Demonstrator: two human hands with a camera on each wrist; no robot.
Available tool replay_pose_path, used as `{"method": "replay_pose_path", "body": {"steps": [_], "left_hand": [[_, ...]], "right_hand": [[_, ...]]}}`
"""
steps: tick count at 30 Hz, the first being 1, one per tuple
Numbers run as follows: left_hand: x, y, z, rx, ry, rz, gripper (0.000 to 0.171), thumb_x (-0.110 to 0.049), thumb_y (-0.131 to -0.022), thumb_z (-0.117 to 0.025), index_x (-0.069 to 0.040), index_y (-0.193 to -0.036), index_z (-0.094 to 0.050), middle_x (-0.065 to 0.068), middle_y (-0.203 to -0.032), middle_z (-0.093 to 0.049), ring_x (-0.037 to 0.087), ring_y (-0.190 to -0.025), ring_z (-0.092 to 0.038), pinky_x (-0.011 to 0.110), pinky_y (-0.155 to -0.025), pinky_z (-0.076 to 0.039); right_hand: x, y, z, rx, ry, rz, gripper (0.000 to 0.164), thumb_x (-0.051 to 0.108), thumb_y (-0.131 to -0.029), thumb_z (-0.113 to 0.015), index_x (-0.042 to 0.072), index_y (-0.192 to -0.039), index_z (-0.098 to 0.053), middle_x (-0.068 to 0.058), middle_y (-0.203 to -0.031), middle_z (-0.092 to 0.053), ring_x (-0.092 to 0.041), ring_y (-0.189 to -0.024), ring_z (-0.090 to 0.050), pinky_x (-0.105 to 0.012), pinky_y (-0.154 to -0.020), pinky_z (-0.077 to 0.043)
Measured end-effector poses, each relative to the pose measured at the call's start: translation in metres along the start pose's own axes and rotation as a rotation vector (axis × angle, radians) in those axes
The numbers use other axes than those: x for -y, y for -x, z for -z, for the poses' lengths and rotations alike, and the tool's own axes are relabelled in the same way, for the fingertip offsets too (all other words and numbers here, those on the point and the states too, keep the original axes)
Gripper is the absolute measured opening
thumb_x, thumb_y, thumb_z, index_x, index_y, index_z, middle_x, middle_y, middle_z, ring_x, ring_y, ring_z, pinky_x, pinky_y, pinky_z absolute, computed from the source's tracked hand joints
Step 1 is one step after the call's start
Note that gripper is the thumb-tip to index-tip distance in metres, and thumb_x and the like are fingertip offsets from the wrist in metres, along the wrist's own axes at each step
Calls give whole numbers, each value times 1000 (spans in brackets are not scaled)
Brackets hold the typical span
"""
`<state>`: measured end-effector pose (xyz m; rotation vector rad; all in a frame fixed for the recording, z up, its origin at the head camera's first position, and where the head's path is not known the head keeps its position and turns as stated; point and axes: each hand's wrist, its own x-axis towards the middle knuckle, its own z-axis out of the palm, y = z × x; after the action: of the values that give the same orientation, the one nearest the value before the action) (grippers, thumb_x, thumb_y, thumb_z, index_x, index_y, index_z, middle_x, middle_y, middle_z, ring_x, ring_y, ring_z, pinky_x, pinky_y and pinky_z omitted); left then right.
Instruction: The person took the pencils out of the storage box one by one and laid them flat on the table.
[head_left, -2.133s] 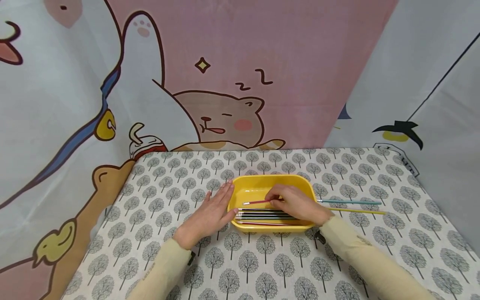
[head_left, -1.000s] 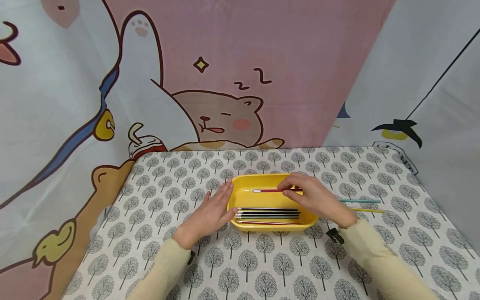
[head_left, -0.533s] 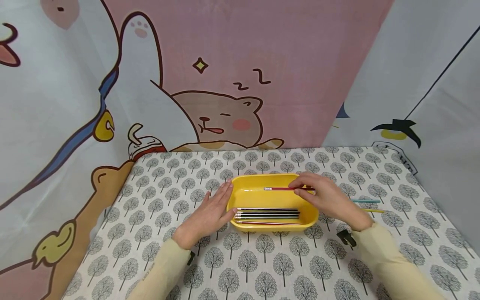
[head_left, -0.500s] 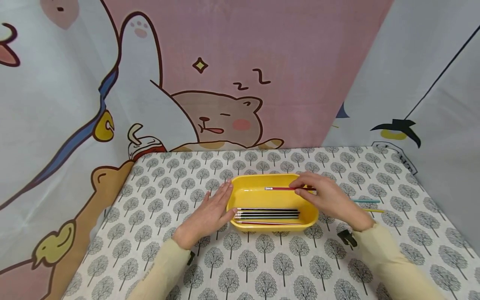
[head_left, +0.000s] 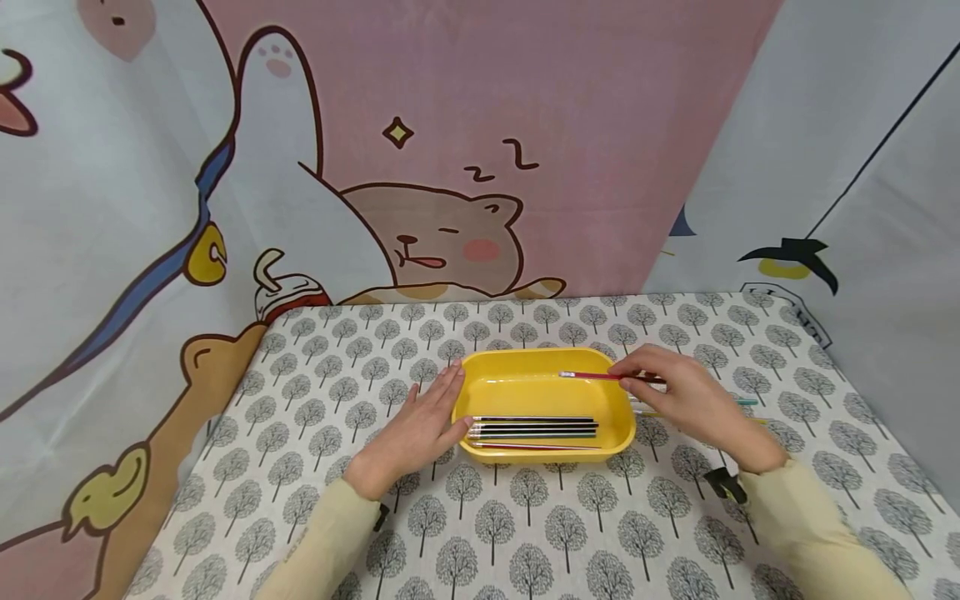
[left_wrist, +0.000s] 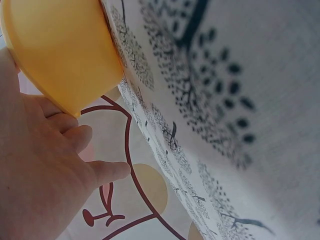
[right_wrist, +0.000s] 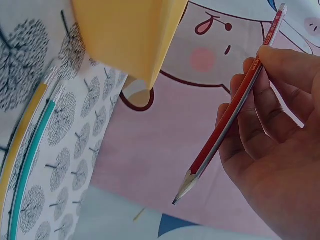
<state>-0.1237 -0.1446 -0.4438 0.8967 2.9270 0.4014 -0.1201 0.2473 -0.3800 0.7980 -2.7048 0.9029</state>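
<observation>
In the head view a yellow plastic tray [head_left: 540, 357] stands on the table. My left hand [head_left: 416, 429] lies against its left end, fingers mostly straight, touching the rim; the left wrist view shows the fingers at the tray's corner. My right hand [head_left: 686, 400] pinches a red pencil [head_left: 588, 376] between thumb and fingers, over the tray's right rim. The right wrist view shows its sharpened point directed down and its eraser end up. Several dark pencils [head_left: 534, 428] lie side by side along the tray's near side, with a red one [head_left: 536, 447] nearest me.
A teal pencil [right_wrist: 35, 145] and a yellow pencil [right_wrist: 22, 135] lie on the tablecloth right of the tray, partly hidden by the right hand in the head view. The tree-patterned cloth [head_left: 337, 500] covers the table. A cartoon-printed curtain [head_left: 600, 167] hangs behind it.
My right hand, pinching the red pencil, has lifted it from beside the dark pencils and moved right to the tray's right rim. My left hand stays at the left end.
</observation>
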Motion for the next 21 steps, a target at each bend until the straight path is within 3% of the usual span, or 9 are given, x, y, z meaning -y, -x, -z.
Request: {"method": "replay_pose_path", "body": {"steps": [5, 12, 21], "left_hand": [[1, 0, -1, -3, 2, 0, 76, -53, -110, -33, -4, -164, -12, 12, -173, -8, 30, -158, -16, 67, -121, -20], [1, 0, -2, 8, 23, 10, 76, -51, -110, -37, -5, -165, -10, 4, -172, 0, 26, -159, -12, 66, -122, -18], [2, 0, -1, 12, 10, 1, 76, -51, -110, -35, -5, -165, -8, 6, -171, 1, 30, -158, -15, 66, -122, -18]], "right_hand": [[-8, 6, 4, -4, -3, -13, 24, 1, -94, -74, 18, -112, -77, 8, -107, -71, -13, -95, -70, -28, -81, -62], [-18, 19, 12, -12, 74, -56, 24, 4, -93, -76, 21, -110, -77, 7, -110, -73, -13, -96, -66, -35, -79, -60], [-36, 39, 21, 4, 77, -132, 21, 9, -95, -75, 20, -113, -76, 6, -106, -71, -6, -80, -59, -24, -62, -53]]}}
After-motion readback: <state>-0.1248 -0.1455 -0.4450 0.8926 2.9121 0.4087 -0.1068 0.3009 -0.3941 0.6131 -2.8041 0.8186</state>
